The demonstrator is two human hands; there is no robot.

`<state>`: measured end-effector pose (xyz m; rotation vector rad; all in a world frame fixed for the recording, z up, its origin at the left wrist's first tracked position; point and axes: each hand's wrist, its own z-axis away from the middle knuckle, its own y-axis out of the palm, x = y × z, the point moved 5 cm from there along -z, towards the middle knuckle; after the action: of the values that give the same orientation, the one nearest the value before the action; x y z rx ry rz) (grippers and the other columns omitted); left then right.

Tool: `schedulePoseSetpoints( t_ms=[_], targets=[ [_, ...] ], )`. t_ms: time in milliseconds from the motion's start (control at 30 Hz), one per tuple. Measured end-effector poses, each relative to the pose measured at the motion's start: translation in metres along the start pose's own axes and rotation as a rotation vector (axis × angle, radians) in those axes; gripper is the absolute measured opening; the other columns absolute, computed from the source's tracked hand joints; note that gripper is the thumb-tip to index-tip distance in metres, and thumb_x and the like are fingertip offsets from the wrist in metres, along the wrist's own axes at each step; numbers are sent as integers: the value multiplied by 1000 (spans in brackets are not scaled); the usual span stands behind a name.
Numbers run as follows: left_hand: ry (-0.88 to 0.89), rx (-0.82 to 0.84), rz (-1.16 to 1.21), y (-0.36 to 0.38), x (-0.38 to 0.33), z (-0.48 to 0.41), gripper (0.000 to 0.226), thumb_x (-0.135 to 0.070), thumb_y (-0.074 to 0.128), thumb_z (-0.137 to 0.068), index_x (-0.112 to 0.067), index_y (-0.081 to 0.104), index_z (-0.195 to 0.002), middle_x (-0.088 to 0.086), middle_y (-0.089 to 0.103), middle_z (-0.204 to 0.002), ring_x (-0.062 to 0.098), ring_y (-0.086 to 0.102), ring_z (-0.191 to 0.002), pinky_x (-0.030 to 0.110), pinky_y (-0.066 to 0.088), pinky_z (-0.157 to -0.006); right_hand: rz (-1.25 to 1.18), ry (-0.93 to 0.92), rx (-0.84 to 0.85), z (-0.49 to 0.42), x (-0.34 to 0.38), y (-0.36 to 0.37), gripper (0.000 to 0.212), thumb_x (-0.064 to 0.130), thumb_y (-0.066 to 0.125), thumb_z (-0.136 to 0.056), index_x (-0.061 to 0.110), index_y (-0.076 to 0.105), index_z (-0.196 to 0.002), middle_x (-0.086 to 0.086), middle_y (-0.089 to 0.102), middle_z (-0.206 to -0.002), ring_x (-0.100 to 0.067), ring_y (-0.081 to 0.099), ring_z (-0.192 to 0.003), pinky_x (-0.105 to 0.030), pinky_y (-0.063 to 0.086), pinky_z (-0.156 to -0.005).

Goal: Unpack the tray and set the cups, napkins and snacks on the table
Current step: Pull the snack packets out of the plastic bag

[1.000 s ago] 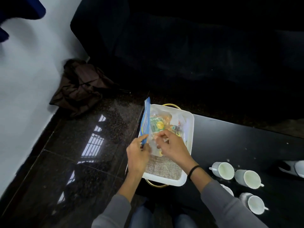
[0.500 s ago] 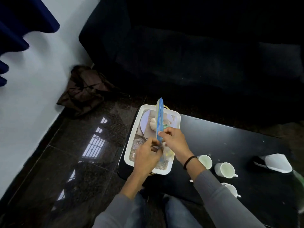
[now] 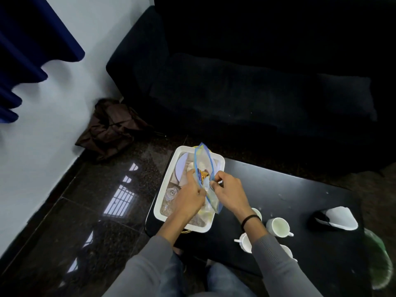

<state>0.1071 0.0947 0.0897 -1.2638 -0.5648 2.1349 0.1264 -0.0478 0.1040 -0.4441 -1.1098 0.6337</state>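
Note:
A white tray [image 3: 163,195] sits on the left end of a black table [image 3: 287,196]. Over it I hold a clear zip bag [image 3: 203,166] with a blue seal, pulled open at the top, with coloured snack packets inside. My left hand [image 3: 189,198] grips the bag's left lip and my right hand [image 3: 228,190] pinches its right lip. In the tray lie a pale plate [image 3: 181,167] and a clear glass [image 3: 171,192]. Several white cups [image 3: 278,226] stand on the table by my right forearm.
A black sofa [image 3: 246,93] runs behind the table. A brown bag [image 3: 109,127] is slumped on the dark tiled floor by the white wall. A white napkin holder [image 3: 338,217] stands at the table's right, and blue curtain [image 3: 32,39] hangs at the upper left.
The bag's seal was a closed blue strip held edge-on; now its two lips are pulled apart and the snacks inside show. My hands have spread slightly.

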Motion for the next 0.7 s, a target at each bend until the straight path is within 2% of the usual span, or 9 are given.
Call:
schedulePoseSetpoints(
  t_ms=[133, 233, 333, 400, 467, 533, 567, 633, 700],
  targets=[
    [-108, -110, -322, -14, 8, 0, 63, -29, 56, -90, -16, 22, -142, 4, 69, -103, 32, 68, -100, 36, 40, -71, 80, -87, 23, 2, 5, -10, 16, 23, 60, -98, 15, 57, -84, -2, 69, -85, -24, 65, -77, -35, 51, -61],
    [-126, -130, -567, -25, 8, -2, 78, -32, 60, -91, -10, 16, -152, 9, 63, -125, 31, 66, -108, 39, 44, -73, 175, -150, 46, 7, 14, -14, 12, 20, 59, -98, 18, 56, -86, -4, 71, -96, -27, 65, -79, -44, 58, -68],
    [46, -230, -708, -34, -3, -6, 99, -31, 67, -89, -14, 0, -160, 14, 32, -158, 29, 46, -136, 42, 46, -99, 235, -238, 125, 6, 27, -15, 9, 17, 59, -96, 18, 57, -88, -4, 72, -113, -26, 65, -86, -40, 55, -70],
    [239, -311, -808, -41, -18, -8, 96, -34, 63, -92, -17, -2, -161, 15, 16, -167, 29, 28, -150, 46, 33, -117, 301, -322, 163, 7, 38, -18, 10, 19, 58, -97, 22, 56, -87, 2, 70, -99, -21, 60, -83, -38, 50, -68],
    [444, -356, -880, -45, -34, -9, 83, -41, 64, -92, -21, 21, -160, 11, 29, -164, 27, 28, -152, 53, 24, -121, 354, -403, 168, 8, 50, -22, 13, 23, 58, -98, 25, 54, -86, 6, 66, -91, -20, 56, -80, -36, 47, -65],
    [601, -347, -935, -46, -44, -10, 46, -37, 66, -93, -22, 61, -135, 5, 62, -139, 24, 47, -141, 57, 21, -122, 357, -447, 137, 9, 58, -30, 14, 24, 59, -97, 27, 53, -84, 7, 65, -91, -21, 59, -84, -38, 49, -68],
    [598, -308, -964, -47, -45, -10, 28, -33, 61, -96, -21, 71, -120, 3, 72, -121, 21, 56, -132, 57, 16, -123, 345, -456, 103, 9, 61, -35, 12, 24, 61, -97, 26, 56, -86, 6, 67, -93, -21, 60, -87, -39, 51, -71],
    [490, -261, -969, -50, -44, -10, 30, -32, 48, -103, -18, 74, -105, 3, 77, -95, 20, 68, -112, 53, 12, -124, 285, -459, -11, 9, 64, -46, 6, 25, 67, -94, 22, 64, -90, 6, 67, -94, -19, 62, -89, -39, 52, -75],
    [389, -272, -941, -54, -44, -6, 38, -36, 39, -106, -17, 72, -105, 3, 78, -96, 21, 71, -95, 48, 17, -123, 170, -436, -130, 10, 63, -55, 9, 26, 73, -91, 19, 67, -91, 6, 64, -90, -15, 60, -84, -32, 50, -73]
  ],
)
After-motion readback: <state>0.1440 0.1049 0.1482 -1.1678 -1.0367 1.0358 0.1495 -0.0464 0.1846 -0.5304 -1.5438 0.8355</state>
